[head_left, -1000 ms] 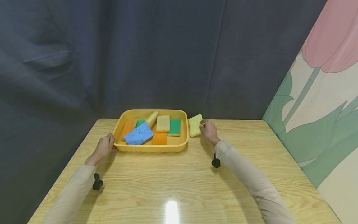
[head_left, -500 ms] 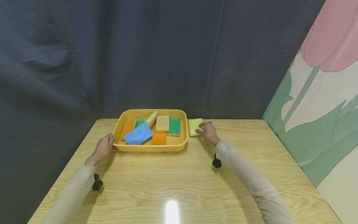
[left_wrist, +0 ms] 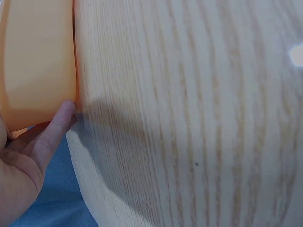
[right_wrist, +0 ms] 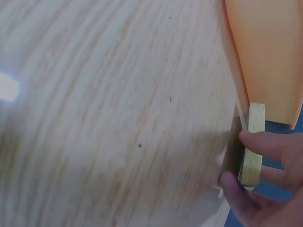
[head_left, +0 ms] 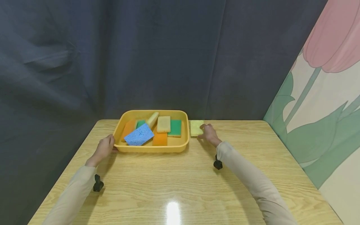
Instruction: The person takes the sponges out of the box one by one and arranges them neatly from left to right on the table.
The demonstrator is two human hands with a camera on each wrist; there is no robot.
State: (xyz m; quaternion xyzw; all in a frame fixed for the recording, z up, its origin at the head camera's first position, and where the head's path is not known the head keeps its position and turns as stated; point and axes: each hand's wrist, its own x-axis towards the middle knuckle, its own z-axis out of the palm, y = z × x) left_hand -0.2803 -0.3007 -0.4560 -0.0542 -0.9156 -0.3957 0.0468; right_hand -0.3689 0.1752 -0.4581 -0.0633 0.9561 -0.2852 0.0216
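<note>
Along the back of the table stands a yellow plastic tray (head_left: 152, 149) holding several sponges. A blue sponge (head_left: 139, 134) lies tilted at its front left. My left hand (head_left: 103, 147) grips the tray's left front corner; in the left wrist view its thumb (left_wrist: 56, 130) lies against the tray wall. Just right of the tray, a light yellow sponge (head_left: 196, 127) lies almost flat, close over the tabletop. My right hand (head_left: 209, 133) holds that sponge by its right side, with the fingers bent around the edge in the right wrist view.
Other sponges in the tray are orange (head_left: 160, 139), green (head_left: 175, 128) and pale yellow (head_left: 163, 124). A dark curtain (head_left: 157, 56) hangs right behind the wooden table (head_left: 157, 187). A wall with painted flowers (head_left: 323, 125) borders the right side.
My right hand has lowered the light yellow sponge from a tilted pose to nearly flat and squared it beside the tray. The left hand has stayed at the tray's corner.
</note>
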